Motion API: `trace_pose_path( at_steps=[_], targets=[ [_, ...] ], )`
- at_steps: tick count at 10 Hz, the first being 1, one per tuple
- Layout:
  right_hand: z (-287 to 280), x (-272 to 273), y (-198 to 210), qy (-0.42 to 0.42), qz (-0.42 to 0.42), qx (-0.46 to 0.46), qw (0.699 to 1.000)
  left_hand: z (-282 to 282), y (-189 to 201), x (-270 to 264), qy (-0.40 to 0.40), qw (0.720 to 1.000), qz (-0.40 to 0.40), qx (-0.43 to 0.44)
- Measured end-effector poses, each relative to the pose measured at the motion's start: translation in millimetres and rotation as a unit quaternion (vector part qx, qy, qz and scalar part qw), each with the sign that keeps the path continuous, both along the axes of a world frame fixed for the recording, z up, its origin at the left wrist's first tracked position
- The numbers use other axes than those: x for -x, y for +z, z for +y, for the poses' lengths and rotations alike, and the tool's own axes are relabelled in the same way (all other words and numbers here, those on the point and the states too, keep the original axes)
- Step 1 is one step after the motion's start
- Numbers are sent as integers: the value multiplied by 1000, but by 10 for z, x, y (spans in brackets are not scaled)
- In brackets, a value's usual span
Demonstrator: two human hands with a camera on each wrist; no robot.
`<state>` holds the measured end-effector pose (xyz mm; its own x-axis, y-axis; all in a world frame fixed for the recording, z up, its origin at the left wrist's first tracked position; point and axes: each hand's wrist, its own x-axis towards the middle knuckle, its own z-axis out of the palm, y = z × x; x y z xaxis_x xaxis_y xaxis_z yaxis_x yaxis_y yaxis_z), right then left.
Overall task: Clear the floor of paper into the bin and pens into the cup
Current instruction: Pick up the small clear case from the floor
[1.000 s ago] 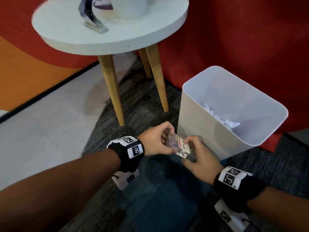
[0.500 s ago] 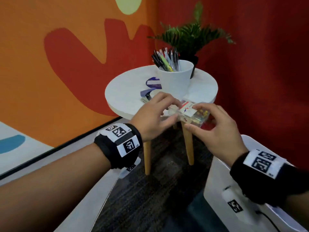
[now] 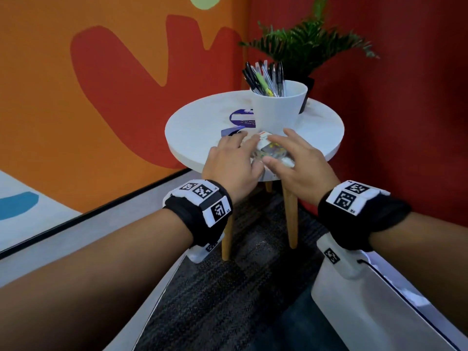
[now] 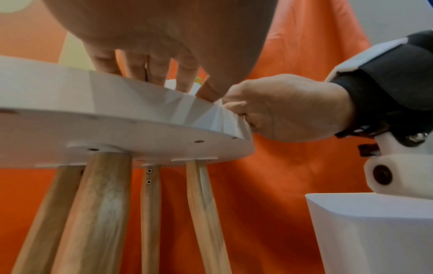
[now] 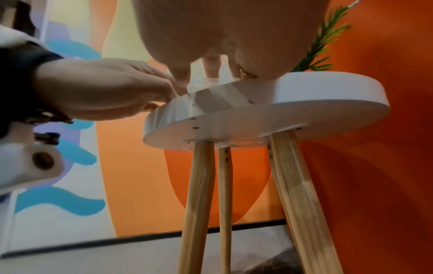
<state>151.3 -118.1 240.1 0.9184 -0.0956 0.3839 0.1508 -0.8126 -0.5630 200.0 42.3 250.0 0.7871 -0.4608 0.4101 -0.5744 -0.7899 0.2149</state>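
Note:
A small clear plastic box (image 3: 272, 148) with a white and red label sits on the round white table (image 3: 202, 122), just in front of the white cup (image 3: 278, 110) full of pens (image 3: 266, 79). My left hand (image 3: 243, 153) pinches the box's left end. My right hand (image 3: 291, 153) holds it from the right, thumb on the near side and fingers over the top. In the right wrist view the fingers come down on the clear box (image 5: 211, 81) at the table's edge (image 5: 304, 92). The white bin (image 3: 379, 312) stands at the lower right, under my right forearm.
A purple lanyard (image 3: 240, 119) lies on the table left of the cup. A potted green plant (image 3: 304, 46) stands behind the cup. The table has wooden legs (image 4: 93, 213) on dark carpet (image 3: 253, 287). Orange and red walls close the corner.
Both hands carried the clear box up from floor level beside the bin and set it down on the table in front of the cup. The view rose from the floor to the tabletop.

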Motion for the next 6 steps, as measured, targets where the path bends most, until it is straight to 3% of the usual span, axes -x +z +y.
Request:
trace_pose_path(
  at_steps=[3, 6],
  targets=[
    [-23, -6, -131, 57, -28, 39, 997, 89, -107, -33, -11, 1000, 1, 1],
    [23, 51, 43, 12, -56, -52, 997, 96, 93, 148, -27, 996, 47, 67]
  ],
)
